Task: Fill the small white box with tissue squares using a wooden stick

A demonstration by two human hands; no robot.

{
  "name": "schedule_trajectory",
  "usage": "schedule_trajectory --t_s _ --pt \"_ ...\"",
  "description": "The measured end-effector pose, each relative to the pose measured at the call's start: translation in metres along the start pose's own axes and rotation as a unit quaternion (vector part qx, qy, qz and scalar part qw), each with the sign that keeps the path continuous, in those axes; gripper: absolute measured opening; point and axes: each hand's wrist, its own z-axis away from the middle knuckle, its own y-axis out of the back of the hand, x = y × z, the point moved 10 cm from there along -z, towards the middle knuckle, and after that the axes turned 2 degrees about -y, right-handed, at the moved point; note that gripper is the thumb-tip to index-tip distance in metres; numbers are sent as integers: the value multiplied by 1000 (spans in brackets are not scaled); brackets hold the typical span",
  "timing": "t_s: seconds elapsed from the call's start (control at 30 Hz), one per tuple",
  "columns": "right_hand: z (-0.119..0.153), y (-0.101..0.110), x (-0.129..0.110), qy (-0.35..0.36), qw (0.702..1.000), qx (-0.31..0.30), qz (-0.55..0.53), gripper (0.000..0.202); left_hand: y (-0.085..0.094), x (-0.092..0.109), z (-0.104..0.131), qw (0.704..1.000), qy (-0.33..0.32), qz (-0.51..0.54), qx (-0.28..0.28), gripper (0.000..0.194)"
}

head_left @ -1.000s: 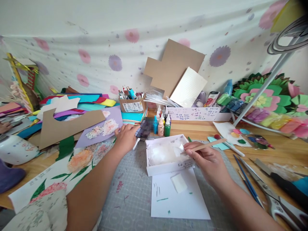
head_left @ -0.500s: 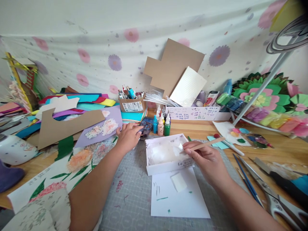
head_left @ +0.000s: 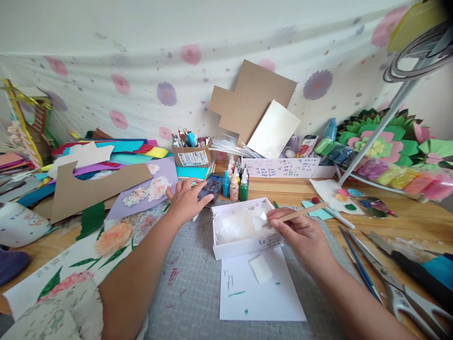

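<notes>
My right hand (head_left: 299, 233) pinches a flat wooden stick (head_left: 306, 211) between thumb and fingers. The stick's lower end reaches over the right side of a white box (head_left: 247, 249), near a white scrap (head_left: 260, 218). Inside the box lies white, fluffy-looking material (head_left: 235, 226); I cannot tell what it is. My left hand (head_left: 187, 200) is open, fingers spread, with the thumb and index finger at the edge of a dark phone-like object (head_left: 212, 188). Below the box, a small white block (head_left: 261, 269) rests on a marked white sheet (head_left: 260, 302).
Small paint bottles (head_left: 234, 185) stand behind the box. Scissors (head_left: 394, 283), paintbrushes (head_left: 361, 267) and a black-handled knife (head_left: 403, 257) lie to the right. Left are cut cardboard (head_left: 99, 189) and a flower picture (head_left: 113, 238). A grey cutting mat (head_left: 184, 293) lies under the sheet.
My left thumb has stretched out farther from the index finger beside the dark object. My right hand keeps its hold on the stick, nearly still. The whole view has shifted slightly.
</notes>
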Motion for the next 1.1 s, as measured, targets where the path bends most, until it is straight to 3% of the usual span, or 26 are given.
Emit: schedule_trajectory --t_s 0.17,1.1 --pt "0 -1 -1 0 1000 0 13 15 14 -4 5 999 14 17 26 42" --pt "0 -2 -3 4 1000 -4 28 19 -14 -22 -6 998 59 33 -6 38"
